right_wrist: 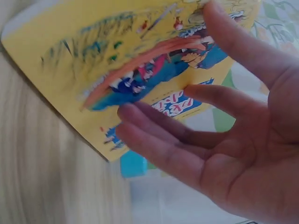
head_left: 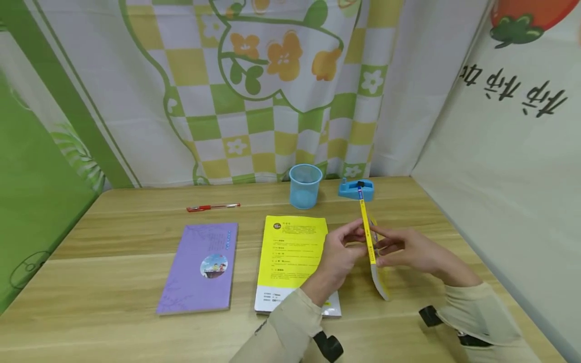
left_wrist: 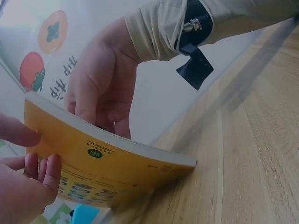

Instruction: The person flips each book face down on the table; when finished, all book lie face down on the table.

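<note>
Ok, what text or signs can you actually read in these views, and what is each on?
Right wall cloth: large dark brush characters, upside down in the head view, not legible.
Flat yellow book: round logo and small print, too small to read.
Purple book: title strip too small.
Held yellow book, between left hand and right hand: cover lettering blurred.
</note>
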The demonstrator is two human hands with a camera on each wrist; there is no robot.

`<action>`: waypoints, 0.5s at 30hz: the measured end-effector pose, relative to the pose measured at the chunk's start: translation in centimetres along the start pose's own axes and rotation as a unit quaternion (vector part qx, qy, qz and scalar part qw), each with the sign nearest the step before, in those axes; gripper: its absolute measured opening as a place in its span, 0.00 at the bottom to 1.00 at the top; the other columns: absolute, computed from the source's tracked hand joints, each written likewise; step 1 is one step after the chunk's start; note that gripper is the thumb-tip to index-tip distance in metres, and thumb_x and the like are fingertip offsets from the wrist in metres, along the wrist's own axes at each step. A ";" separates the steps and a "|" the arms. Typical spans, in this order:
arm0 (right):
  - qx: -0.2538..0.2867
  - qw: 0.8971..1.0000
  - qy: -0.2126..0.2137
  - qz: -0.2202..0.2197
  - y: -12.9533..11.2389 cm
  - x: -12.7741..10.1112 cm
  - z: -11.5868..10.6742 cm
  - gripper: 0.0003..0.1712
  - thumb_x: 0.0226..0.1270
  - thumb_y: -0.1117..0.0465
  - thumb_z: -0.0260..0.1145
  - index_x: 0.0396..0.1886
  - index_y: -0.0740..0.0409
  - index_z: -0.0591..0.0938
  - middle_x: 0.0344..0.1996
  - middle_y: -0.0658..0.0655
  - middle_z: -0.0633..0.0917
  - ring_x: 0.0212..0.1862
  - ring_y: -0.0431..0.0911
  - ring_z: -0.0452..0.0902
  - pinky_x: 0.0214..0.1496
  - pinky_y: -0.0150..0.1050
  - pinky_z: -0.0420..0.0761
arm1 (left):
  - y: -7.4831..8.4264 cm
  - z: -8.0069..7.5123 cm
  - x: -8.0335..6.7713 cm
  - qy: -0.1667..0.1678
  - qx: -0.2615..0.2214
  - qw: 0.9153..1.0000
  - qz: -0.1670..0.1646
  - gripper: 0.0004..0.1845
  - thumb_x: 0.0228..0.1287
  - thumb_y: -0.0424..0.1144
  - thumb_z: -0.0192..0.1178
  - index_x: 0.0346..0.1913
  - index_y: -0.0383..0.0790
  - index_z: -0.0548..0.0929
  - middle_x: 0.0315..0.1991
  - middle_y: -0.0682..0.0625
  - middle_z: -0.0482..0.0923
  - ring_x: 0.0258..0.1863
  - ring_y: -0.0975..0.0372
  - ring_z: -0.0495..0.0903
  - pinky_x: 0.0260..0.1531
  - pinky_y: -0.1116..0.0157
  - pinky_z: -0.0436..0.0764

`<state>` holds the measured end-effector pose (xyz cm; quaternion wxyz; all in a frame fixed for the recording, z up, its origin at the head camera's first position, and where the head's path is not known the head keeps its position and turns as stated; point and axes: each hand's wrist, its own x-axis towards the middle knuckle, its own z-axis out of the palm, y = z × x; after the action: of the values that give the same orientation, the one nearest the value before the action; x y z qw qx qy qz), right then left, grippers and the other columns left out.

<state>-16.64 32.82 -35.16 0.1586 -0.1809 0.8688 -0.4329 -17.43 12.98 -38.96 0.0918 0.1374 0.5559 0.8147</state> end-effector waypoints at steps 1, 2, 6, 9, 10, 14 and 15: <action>0.010 1.000 -0.002 -0.005 -0.1 -0.1 -0.1 0.48 0.65 0.61 0.72 0.77 0.70 0.57 0.57 0.76 0.80 0.56 0.57 0.83 0.49 0.36 0.84 | 0.1 0.1 0.0 -0.008 0.003 1.000 -0.001 0.32 0.51 0.13 0.59 0.64 0.27 0.77 0.46 0.40 0.80 0.42 0.66 0.78 0.47 0.70 0.83; 0.017 1.000 -0.002 -0.014 -0.2 -0.2 -0.3 0.48 0.65 0.62 0.72 0.77 0.71 0.56 0.58 0.77 0.80 0.56 0.52 0.83 0.49 0.35 0.84 | 0.1 0.1 0.1 -0.017 0.007 1.000 -0.004 0.32 0.52 0.13 0.60 0.65 0.28 0.77 0.47 0.40 0.79 0.42 0.66 0.78 0.47 0.71 0.83; 0.034 0.999 0.004 -0.021 -0.8 -0.7 -0.9 0.47 0.67 0.62 0.70 0.77 0.71 0.55 0.59 0.76 0.79 0.54 0.35 0.81 0.50 0.33 0.83 | 0.3 0.1 0.0 -0.045 0.032 0.998 -0.002 0.32 0.55 0.16 0.61 0.66 0.30 0.76 0.52 0.36 0.78 0.44 0.65 0.76 0.40 0.76 0.77; 0.032 0.999 0.013 -0.013 -1.3 -0.9 -1.2 0.48 0.67 0.60 0.71 0.78 0.67 0.56 0.59 0.73 0.81 0.53 0.34 0.81 0.50 0.34 0.83 | 0.5 0.1 -0.1 -0.063 0.048 0.997 0.003 0.32 0.58 0.18 0.62 0.67 0.32 0.75 0.54 0.34 0.76 0.45 0.65 0.75 0.41 0.76 0.76; 0.030 0.999 0.015 -0.012 -1.4 -1.0 -1.3 0.48 0.66 0.59 0.71 0.78 0.67 0.56 0.58 0.73 0.81 0.53 0.35 0.81 0.50 0.34 0.83 | 0.5 0.1 -0.1 -0.068 0.054 0.996 0.005 0.31 0.58 0.19 0.62 0.68 0.32 0.75 0.55 0.33 0.76 0.45 0.65 0.75 0.41 0.76 0.76; 0.035 0.999 0.017 -0.006 -1.8 -1.1 -1.5 0.48 0.66 0.60 0.71 0.79 0.65 0.56 0.59 0.73 0.80 0.53 0.35 0.82 0.50 0.33 0.83 | 0.8 0.1 -0.3 -0.080 0.072 0.994 0.015 0.31 0.60 0.21 0.63 0.69 0.32 0.74 0.56 0.32 0.75 0.46 0.65 0.75 0.43 0.75 0.75; 0.035 0.999 0.016 -0.011 -1.8 -1.1 -1.6 0.48 0.66 0.60 0.71 0.79 0.66 0.56 0.59 0.74 0.80 0.53 0.35 0.82 0.50 0.34 0.83 | 0.8 0.1 -0.3 -0.081 0.076 0.994 0.018 0.31 0.60 0.21 0.63 0.69 0.32 0.74 0.55 0.32 0.75 0.46 0.65 0.75 0.43 0.75 0.74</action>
<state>-16.00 33.42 -32.68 0.1456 -0.1780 0.8535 -0.4677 -17.09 12.63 -38.20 0.1113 0.2192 0.6044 0.7578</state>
